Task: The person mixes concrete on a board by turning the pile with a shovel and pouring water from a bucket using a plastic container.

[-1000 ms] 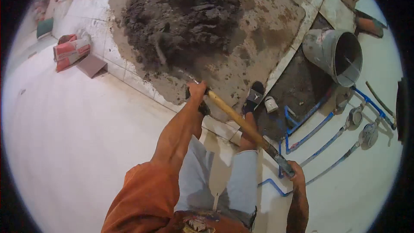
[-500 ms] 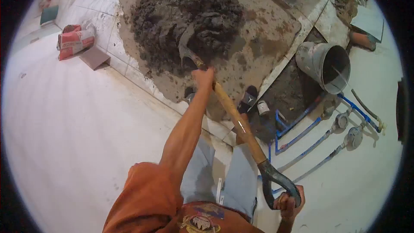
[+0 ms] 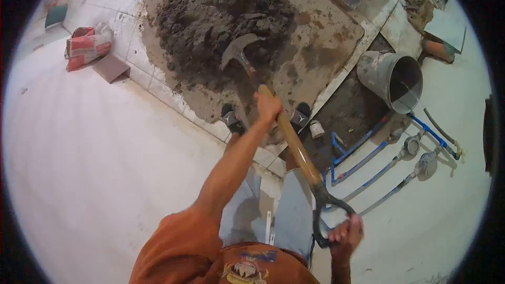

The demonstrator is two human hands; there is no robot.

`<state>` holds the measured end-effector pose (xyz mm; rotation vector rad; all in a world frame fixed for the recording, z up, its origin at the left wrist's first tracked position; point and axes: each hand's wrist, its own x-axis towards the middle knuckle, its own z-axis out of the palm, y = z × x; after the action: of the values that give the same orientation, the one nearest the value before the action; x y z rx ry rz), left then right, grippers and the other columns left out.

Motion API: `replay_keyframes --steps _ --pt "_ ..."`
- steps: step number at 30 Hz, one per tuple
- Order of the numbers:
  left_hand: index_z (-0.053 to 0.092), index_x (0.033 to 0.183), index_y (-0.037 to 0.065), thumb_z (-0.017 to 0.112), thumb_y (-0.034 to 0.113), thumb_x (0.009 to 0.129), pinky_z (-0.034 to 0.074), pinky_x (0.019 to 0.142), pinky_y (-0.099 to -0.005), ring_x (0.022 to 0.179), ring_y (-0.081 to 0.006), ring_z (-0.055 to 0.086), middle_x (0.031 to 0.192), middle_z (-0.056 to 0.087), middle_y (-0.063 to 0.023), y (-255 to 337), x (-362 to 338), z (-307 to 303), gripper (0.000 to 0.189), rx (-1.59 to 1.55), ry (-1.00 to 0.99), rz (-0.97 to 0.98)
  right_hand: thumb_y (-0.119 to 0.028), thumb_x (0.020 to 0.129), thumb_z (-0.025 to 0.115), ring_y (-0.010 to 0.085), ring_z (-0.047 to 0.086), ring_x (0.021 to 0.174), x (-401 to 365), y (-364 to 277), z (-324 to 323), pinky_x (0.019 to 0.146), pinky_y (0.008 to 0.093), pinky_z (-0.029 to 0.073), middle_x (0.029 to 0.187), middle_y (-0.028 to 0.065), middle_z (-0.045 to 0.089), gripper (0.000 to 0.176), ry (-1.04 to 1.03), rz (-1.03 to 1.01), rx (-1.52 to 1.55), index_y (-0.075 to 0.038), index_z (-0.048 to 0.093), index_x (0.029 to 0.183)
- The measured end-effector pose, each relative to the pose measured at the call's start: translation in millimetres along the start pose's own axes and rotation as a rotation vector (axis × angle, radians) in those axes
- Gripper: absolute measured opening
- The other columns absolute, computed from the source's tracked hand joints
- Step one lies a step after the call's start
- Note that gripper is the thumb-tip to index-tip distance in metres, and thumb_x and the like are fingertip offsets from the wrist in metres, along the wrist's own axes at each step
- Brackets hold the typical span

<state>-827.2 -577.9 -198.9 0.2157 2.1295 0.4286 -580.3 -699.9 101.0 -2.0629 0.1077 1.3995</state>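
Observation:
A shovel (image 3: 297, 150) with a wooden shaft slants across the middle of the view. My left hand (image 3: 269, 106) is wrapped round the shaft, just behind the metal neck. At the lower right, my right hand (image 3: 347, 231) grips the black D-shaped handle. The shovel's blade, smeared grey, overlaps the near side of a dark heap of wet mortar (image 3: 210, 21). That heap lies on a mortar-stained patch of floor (image 3: 326, 47). My feet, in dark sandals (image 3: 230, 117), stand at the near edge of this patch.
A tilted grey bucket (image 3: 376, 76) lies to the right, above blue pipes (image 3: 360, 147) and round meters (image 3: 427, 164). Near my right foot is a small white cup-like piece (image 3: 316, 129). A red and white bag (image 3: 87, 50) and a brown tile (image 3: 111, 69) are at left.
The blade has lifted and turned, shifting slightly right. My left hand has moved down and right with the shaft, while my right hand and the handle have shifted slightly left and up.

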Motion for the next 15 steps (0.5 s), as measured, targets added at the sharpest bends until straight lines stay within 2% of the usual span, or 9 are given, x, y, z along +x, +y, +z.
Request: replay_keyframes --steps 2,4,5,7,8,10,11,12,15 --pt "0.037 0.105 -0.013 0.058 0.012 0.063 0.049 0.059 -0.0371 0.062 -0.0317 0.062 0.070 0.058 -0.0202 -44 79 38 0.053 0.023 0.054 0.046 -0.029 0.090 0.050 0.0105 0.035 0.038 13 -6 61 0.036 0.0291 0.035 0.049 -0.0022 0.031 0.026 -0.018 0.054 -0.053 -0.005 0.046 0.081" --pt "0.039 0.101 -0.012 0.058 0.012 0.063 0.049 0.057 -0.0374 0.060 -0.0316 0.061 0.069 0.058 -0.0201 -27 121 30 0.049 0.031 0.008 0.146 -0.031 0.091 0.047 0.0111 0.034 0.039 32 12 29 0.038 0.0292 0.034 0.049 -0.0020 0.031 0.031 -0.093 0.073 0.092 -0.009 0.043 0.069" --pt "0.039 0.099 -0.012 0.058 0.012 0.064 0.049 0.057 -0.0377 0.061 -0.0317 0.061 0.071 0.058 -0.0209 -9 94 4 0.047 0.041 -0.097 0.178 -0.030 0.092 0.046 0.0114 0.034 0.039 18 8 42 0.038 0.0296 0.034 0.049 -0.0018 0.032 0.032 -0.144 0.027 0.024 -0.011 0.041 0.066" --pt "0.039 0.099 -0.011 0.057 0.014 0.065 0.049 0.058 -0.0381 0.061 -0.0311 0.060 0.076 0.058 -0.0210 -16 36 -7 0.045 -0.056 -0.212 0.106 -0.030 0.093 0.042 0.0114 0.031 0.035 -5 -2 9 0.035 0.0313 0.031 0.046 -0.0016 0.031 0.036 -0.143 0.188 0.099 -0.010 0.039 0.063" --pt "0.039 0.099 -0.010 0.056 0.015 0.065 0.048 0.058 -0.0383 0.061 -0.0303 0.059 0.078 0.058 -0.0204 -7 25 -11 0.046 -0.142 -0.195 0.095 -0.030 0.093 0.043 0.0114 0.029 0.033 -12 -1 -16 0.033 0.0319 0.030 0.045 -0.0018 0.031 0.035 -0.301 0.189 0.393 -0.009 0.041 0.066" --pt "0.038 0.101 -0.009 0.055 0.017 0.067 0.048 0.058 -0.0386 0.060 -0.0288 0.058 0.083 0.057 -0.0193 -17 -11 -3 0.046 -0.297 -0.206 -0.006 -0.030 0.092 0.043 0.0106 0.028 0.031 -39 -30 -19 0.030 0.0321 0.029 0.044 -0.0018 0.031 0.030 -0.203 -0.056 0.007 -0.005 0.046 0.076" --pt "0.038 0.102 -0.008 0.056 0.016 0.067 0.048 0.057 -0.0379 0.061 -0.0276 0.058 0.083 0.057 -0.0183 -43 -10 15 0.046 -0.217 -0.174 0.002 -0.030 0.092 0.044 0.0102 0.028 0.030 -53 -45 -21 0.029 0.0323 0.028 0.044 -0.0018 0.031 0.029 -0.123 -0.159 -0.189 -0.004 0.048 0.082" --pt "0.038 0.103 -0.007 0.056 0.016 0.067 0.047 0.056 -0.0371 0.062 -0.0263 0.058 0.082 0.057 -0.0174 -83 3 38 0.046 -0.142 -0.144 0.013 -0.031 0.092 0.044 0.0098 0.029 0.031 -53 -49 -31 0.030 0.0317 0.030 0.044 -0.0017 0.031 0.029 -0.055 -0.060 -0.167 -0.003 0.049 0.087" --pt "0.038 0.106 -0.005 0.057 0.016 0.067 0.048 0.057 -0.0367 0.069 -0.0247 0.060 0.087 0.057 -0.0174 -73 42 51 0.048 -0.121 -0.115 0.012 -0.033 0.091 0.045 0.0099 0.032 0.033 11 18 -53 0.032 0.0308 0.033 0.045 -0.0019 0.030 0.031 -0.015 0.172 0.200 -0.002 0.048 0.091"
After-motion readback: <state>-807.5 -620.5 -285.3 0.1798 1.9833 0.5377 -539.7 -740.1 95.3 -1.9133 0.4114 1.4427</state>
